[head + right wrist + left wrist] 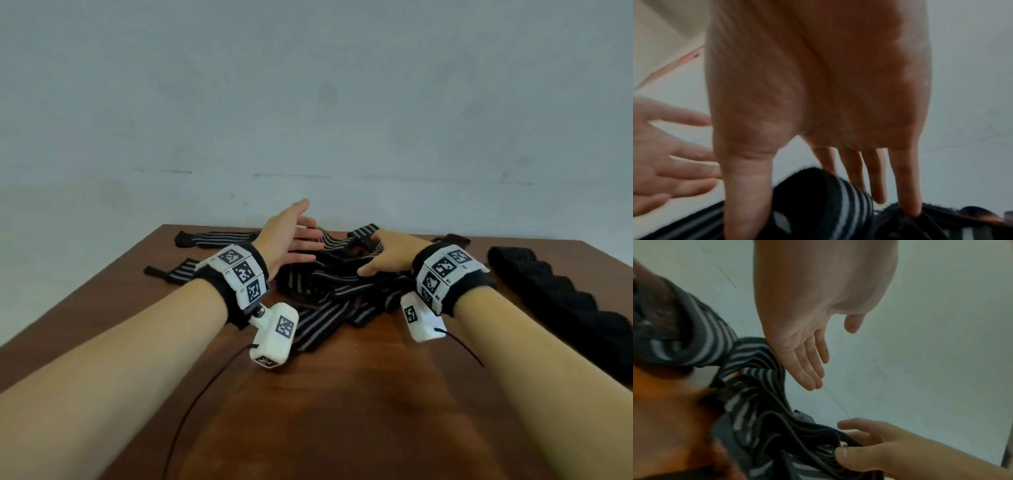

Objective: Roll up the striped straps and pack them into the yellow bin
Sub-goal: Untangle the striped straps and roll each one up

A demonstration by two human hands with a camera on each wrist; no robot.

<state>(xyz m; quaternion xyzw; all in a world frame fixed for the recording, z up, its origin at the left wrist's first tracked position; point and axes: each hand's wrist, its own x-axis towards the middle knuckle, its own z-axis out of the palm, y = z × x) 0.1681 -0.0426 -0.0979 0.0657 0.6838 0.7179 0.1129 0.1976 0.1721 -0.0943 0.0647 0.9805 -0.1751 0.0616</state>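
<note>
A tangled pile of black and grey striped straps (329,287) lies mid-table. My left hand (310,226) hovers over the pile's far left side, palm turned inward and fingers straight, touching nothing; the left wrist view shows this hand (833,358) empty above the straps (756,363). My right hand (373,251) reaches into the top of the pile. Its thumb (842,456) and fingers pinch a bunch of strap folds. In the right wrist view a striped loop (846,198) sits between thumb and fingers. No yellow bin is in view.
Two loose striped straps (219,238) (174,270) lie flat at the table's far left. A row of dark rolled fabric pieces (561,298) runs along the right side. The brown table (342,411) ends at a pale wall behind.
</note>
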